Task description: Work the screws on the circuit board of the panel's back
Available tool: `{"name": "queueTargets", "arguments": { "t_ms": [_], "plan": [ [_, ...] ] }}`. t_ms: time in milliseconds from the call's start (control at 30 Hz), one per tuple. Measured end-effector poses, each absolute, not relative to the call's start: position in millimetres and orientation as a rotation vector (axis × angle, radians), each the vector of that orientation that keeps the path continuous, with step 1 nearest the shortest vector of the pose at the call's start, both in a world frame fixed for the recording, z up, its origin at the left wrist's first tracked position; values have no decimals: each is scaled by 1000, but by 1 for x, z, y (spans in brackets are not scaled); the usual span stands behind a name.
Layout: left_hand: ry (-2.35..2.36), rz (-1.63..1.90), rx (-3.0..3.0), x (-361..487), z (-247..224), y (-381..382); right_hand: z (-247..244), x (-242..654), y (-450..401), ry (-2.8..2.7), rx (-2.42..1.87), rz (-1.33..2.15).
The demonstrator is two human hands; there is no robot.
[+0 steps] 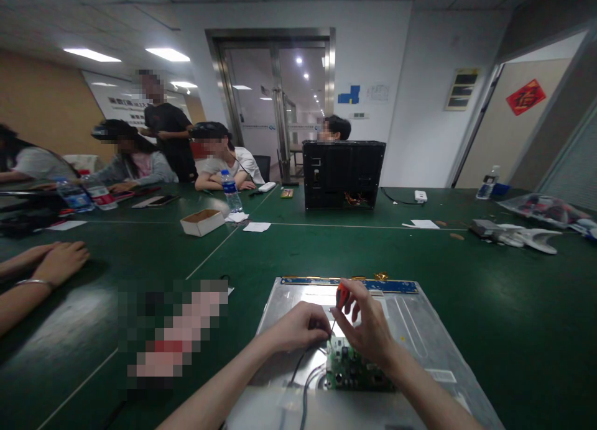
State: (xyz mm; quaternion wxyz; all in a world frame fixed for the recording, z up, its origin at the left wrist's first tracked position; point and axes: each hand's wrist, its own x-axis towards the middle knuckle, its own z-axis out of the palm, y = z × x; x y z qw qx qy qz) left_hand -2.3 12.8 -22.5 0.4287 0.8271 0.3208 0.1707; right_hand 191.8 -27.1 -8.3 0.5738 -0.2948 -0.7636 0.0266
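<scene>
A silver metal panel (410,318), with a blue circuit strip (317,283) along its far edge, lies on the green table before me. On it sits a green circuit board (345,371) with dark cables (305,393) beside it. My right hand (368,324) grips a screwdriver (342,295) by its red and black handle, the thin shaft pointing down to the board's far left corner. Close by that corner, my left hand (298,326) has its fingers pinched together near the shaft tip. Whatever those fingers hold is hidden.
Another person's hands (60,262) rest at the left. A small open box (202,222), a water bottle (231,191) and a black monitor casing (344,175) stand farther back. White parts (517,234) lie at the right. Several people are across the table.
</scene>
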Motion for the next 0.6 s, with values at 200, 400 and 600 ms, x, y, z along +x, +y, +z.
{"name": "queueTargets", "arguments": {
  "t_ms": [200, 400, 600],
  "plan": [
    [836, 430, 2051, -2, -19, 12, -9, 194, -27, -1788, -751, 27],
    [824, 423, 2053, -2, -17, 11, -8, 191, -28, -1790, -744, 43],
    [819, 416, 2064, -2, -17, 11, -8, 190, -28, -1768, -734, 50]
  ]
}}
